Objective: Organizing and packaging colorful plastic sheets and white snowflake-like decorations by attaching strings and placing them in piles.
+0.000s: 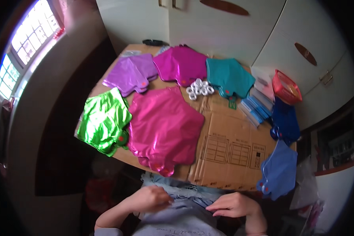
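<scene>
Green foil pile (102, 118), I log at far left; lilac foil pile (130, 72); left hand (153, 198), curled at the lap, contents I cannot tell; large pink foil pile (165, 124), nearest it, on the cardboard (221, 118); magenta foil pile (180, 63); white rings (200, 89); teal foil pile (230, 76); right hand (233, 204), loosely open; blue packets (257, 108); 2 blue foil piles (280, 169).

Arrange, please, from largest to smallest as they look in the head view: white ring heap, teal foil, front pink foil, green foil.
1. Front pink foil
2. Green foil
3. Teal foil
4. White ring heap
Apparent size only; the teal foil lies farther back.
</scene>
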`<action>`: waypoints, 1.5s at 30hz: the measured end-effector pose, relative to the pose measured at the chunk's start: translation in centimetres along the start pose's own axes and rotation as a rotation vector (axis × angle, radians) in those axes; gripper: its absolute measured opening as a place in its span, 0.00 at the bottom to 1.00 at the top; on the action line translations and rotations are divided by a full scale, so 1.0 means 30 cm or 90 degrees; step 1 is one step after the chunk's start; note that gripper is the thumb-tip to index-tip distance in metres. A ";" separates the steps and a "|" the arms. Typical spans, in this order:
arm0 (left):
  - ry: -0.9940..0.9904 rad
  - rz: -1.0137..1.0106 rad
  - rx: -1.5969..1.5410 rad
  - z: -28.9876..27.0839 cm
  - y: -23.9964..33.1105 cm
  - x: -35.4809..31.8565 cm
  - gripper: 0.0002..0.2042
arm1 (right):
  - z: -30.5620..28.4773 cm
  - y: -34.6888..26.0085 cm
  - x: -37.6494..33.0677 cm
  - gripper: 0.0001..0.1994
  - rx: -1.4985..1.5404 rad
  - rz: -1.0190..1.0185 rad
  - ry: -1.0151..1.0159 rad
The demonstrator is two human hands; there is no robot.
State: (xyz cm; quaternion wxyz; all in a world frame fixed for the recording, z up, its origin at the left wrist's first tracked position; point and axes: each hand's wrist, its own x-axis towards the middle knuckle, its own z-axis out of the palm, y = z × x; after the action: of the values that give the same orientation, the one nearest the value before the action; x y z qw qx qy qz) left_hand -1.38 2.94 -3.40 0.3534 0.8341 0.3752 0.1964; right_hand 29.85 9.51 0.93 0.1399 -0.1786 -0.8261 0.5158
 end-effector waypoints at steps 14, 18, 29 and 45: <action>0.110 -0.305 0.195 0.435 -0.258 0.138 0.10 | 0.399 0.400 -0.113 0.08 -0.255 0.248 0.299; 0.153 -0.349 0.018 0.361 -0.262 0.104 0.11 | 0.421 0.414 -0.093 0.09 -0.228 0.238 0.298; 0.156 -0.252 0.059 0.312 -0.189 -0.006 0.10 | 0.441 0.411 0.024 0.07 -0.465 -0.001 0.186; 0.162 -0.219 -0.305 0.098 -0.249 -0.141 0.05 | 0.469 0.408 0.101 0.23 -0.103 0.133 0.298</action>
State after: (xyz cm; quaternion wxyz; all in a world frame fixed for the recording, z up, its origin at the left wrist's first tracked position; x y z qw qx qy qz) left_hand -5.99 1.92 -11.14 0.5181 0.6200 0.4952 0.3194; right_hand 23.14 4.51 -16.00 0.2581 -0.3881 -0.7867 0.4048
